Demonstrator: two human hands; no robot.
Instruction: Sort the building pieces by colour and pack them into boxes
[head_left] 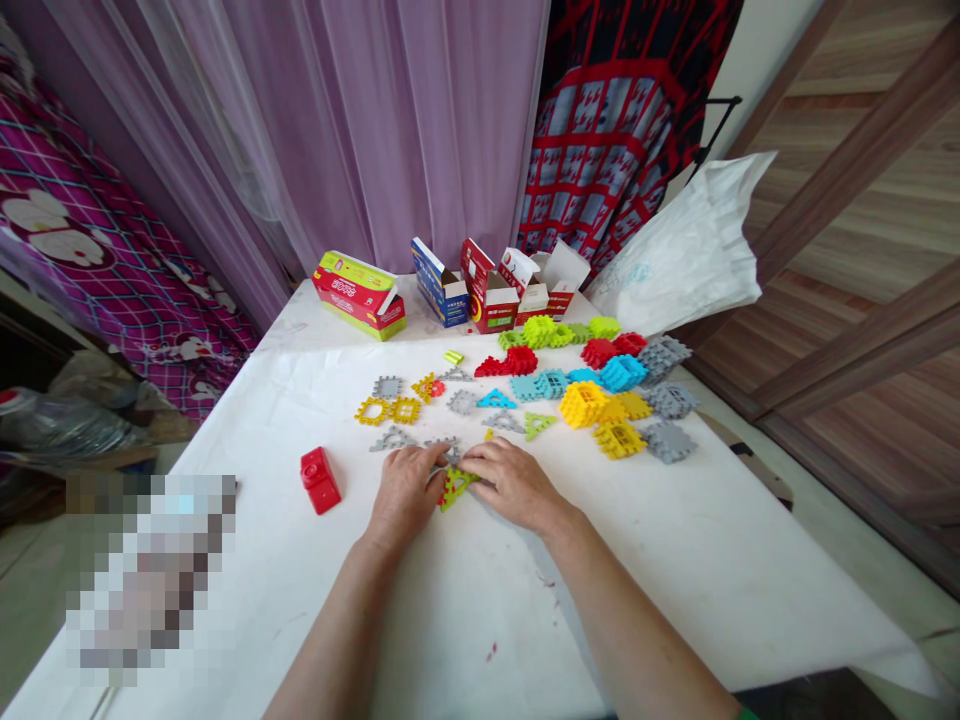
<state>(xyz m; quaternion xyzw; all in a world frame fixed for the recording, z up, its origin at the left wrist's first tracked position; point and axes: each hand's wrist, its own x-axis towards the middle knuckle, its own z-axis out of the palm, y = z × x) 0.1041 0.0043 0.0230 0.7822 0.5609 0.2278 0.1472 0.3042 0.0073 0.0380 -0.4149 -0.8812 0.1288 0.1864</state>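
Both hands rest low over the middle of the white table. My left hand (409, 487) has its fingers bent round the left side of a small group of plastic pieces. From the other side, my right hand (514, 482) curls its fingers onto the same group. Between them shows a yellow-green triangular piece (456, 487) with red spots, and a grey piece (444, 444) lies just beyond the left fingertips. Farther off are a grey triangle (504, 421), a green triangle (538, 426), a blue triangle (496, 399) and yellow square frames (406, 410). My fingers partly hide the pieces they touch.
Stacks of yellow (583, 403), blue, red, green and grey (670, 441) pieces stand at the right. Several boxes (360, 297) and a white bag (679, 250) line the back. A red block (320, 480) and a blurred-out object (154, 575) lie at the left.
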